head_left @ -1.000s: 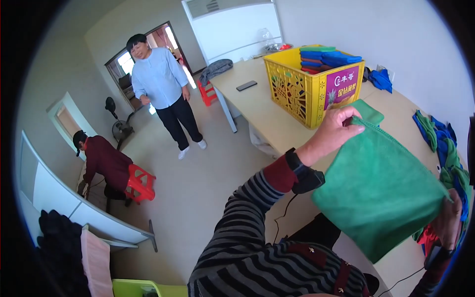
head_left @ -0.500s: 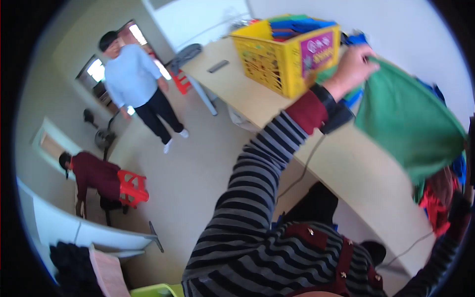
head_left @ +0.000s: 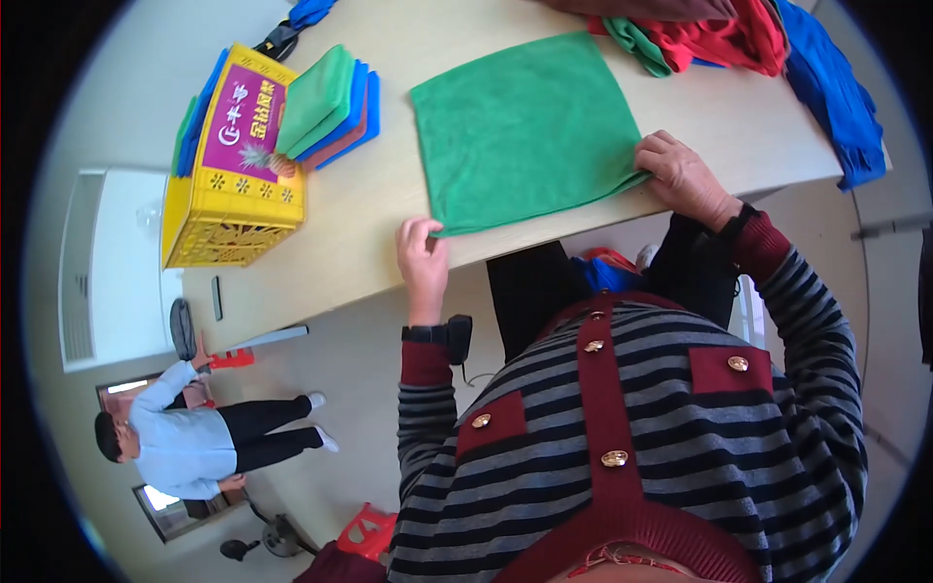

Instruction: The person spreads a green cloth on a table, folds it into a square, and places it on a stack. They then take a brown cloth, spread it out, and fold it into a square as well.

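Observation:
A green towel lies spread flat on the table in front of me, its near edge towards my body. My left hand pinches its near left corner between thumb and fingers. At the near right corner, my right hand has its fingers closed on the edge, which is slightly bunched there. Left of the towel stands a neat stack of folded towels in green, blue and brown, close against a yellow plastic crate. Blue and green cloths show at the crate's far side.
Loose red, brown and green cloths heap at the far right of the table; a blue cloth hangs over its right end. A dark flat bar lies left. Beyond the table's left end stands a person, with a red stool nearby.
The green towel, held up in the air by its edge before, now lies flat on the table. My left hand has come down to its near corner. My view has turned towards the table.

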The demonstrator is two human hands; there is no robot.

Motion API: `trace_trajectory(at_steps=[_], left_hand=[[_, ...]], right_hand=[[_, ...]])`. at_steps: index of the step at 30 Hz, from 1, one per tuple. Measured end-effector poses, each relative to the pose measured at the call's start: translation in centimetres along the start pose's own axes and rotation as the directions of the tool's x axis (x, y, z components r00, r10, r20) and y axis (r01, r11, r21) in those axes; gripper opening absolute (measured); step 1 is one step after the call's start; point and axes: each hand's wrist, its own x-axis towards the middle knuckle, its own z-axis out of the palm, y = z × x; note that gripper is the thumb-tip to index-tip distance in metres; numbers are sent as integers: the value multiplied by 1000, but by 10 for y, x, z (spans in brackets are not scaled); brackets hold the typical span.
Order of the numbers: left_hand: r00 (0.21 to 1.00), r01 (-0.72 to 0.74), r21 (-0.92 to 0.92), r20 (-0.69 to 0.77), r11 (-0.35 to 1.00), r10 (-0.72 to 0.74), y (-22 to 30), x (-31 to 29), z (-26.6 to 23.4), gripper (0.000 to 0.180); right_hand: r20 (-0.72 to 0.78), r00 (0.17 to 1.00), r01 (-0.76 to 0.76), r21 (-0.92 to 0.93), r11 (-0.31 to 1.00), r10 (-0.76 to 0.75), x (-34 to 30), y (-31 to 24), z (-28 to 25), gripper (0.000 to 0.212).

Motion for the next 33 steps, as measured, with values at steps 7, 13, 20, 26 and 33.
trace_trajectory(at_steps=[7, 13, 20, 26, 33], left_hand=[[996, 59, -70, 76, 996, -54, 0, -28, -10, 19], [959, -21, 68, 283, 997, 1, 29, -19, -44, 14], [968, -224, 103, 134, 969, 210, 45, 56, -8, 25], [925, -336, 430, 319, 838, 207, 47, 68, 77, 55], [940, -189, 505, 340, 842, 7, 15, 64, 51, 61]], right_hand=[[100, 995, -7, -65, 998, 14, -15, -14, -17, 19], [285, 958, -5, 13, 1000, 1, -14, -19, -41, 16], [89, 984, -140, -154, 978, 155, 53, -46, 25, 41], [43, 977, -188, -293, 937, 210, 61, -70, 87, 59], [-6, 938, -326, -359, 874, 348, 16, -11, 42, 60]])
